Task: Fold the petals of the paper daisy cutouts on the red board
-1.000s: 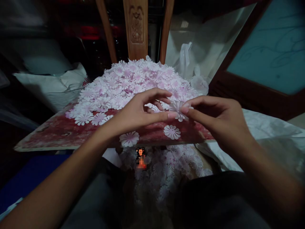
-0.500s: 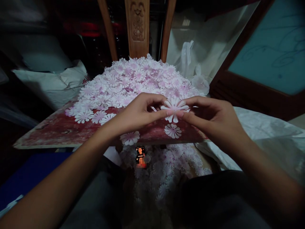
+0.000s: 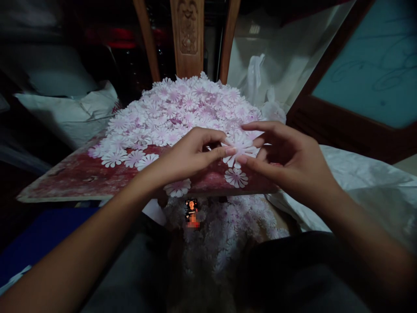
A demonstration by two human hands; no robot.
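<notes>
From my remote seat I have one view, the head camera. My left hand (image 3: 198, 152) is closed to a pinch, thumb in front and fingers curled behind, gripping the left side of one white-and-pink artificial flower (image 3: 244, 148). That flower is raised over the front part of the red counter (image 3: 84, 178). My right hand (image 3: 289, 152) is about half open: the thumb tip touches the flower's lower petals, the index finger is lifted away, and the other fingers bend toward its right side. I can't tell whether they grip it.

I count two loose flowers (image 3: 236, 178) by the counter's near edge, one reaching that edge and the other just back from it. One big heap (image 3: 185, 104) covers the counter's rear, too dense to count; three flowers lie spread at its front left. Below the near edge I see a second mass of flowers (image 3: 234, 226) and one lit phone (image 3: 192, 213).

For room, the counter's left end is bare red wood, and a narrow strip separates the loose flowers. A wooden chair back (image 3: 189, 39) bounds the counter's far side, a white sack (image 3: 68, 111) its left, white sheeting (image 3: 368, 174) its right.
</notes>
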